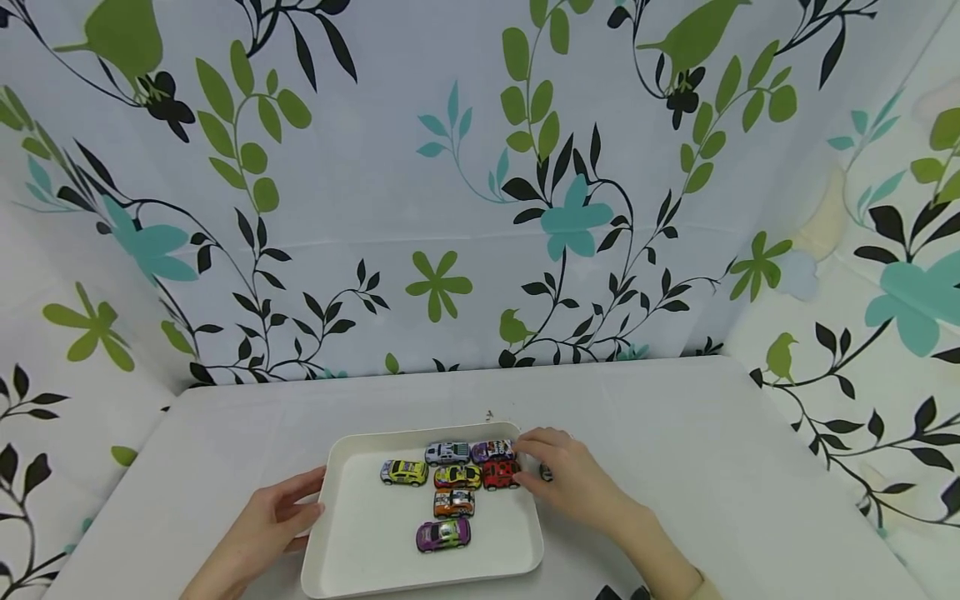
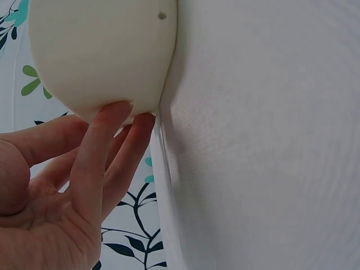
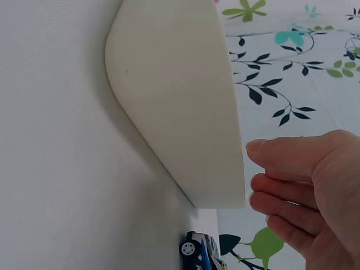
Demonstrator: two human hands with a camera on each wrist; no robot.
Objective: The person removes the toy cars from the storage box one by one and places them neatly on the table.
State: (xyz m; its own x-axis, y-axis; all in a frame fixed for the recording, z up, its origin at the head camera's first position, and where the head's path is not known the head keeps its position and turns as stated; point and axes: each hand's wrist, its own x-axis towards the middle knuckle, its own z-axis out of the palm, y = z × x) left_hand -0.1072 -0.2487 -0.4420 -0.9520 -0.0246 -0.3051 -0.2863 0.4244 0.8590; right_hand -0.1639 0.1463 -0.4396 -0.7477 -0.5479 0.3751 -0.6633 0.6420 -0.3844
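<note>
Beside a white tray (image 1: pixel 352 575) my left hand (image 1: pixel 255 529) grips the left rim; in the left wrist view its fingertips (image 2: pixel 125 108) rest against the tray wall (image 2: pixel 107 50). Small toy cars lie inside, among them a red one (image 1: pixel 500 474), a purple-green one (image 1: pixel 443 534), an orange one (image 1: pixel 453 502) and a yellow-green one (image 1: pixel 404 472). My right hand (image 1: pixel 581 483) is over the right rim beside the red car, fingers loosely bent. The right wrist view shows that hand (image 3: pixel 306 191) next to the tray wall (image 3: pixel 180 101), holding nothing visible.
One more toy car (image 1: pixel 546 472) is outside the tray, partly hidden by my right hand; its wheel and side (image 3: pixel 194 250) show in the right wrist view. A leaf-patterned cloth (image 1: pixel 360 217) hangs behind the white table (image 1: pixel 660 425). Dark objects (image 1: pixel 618 593) sit at the bottom edge.
</note>
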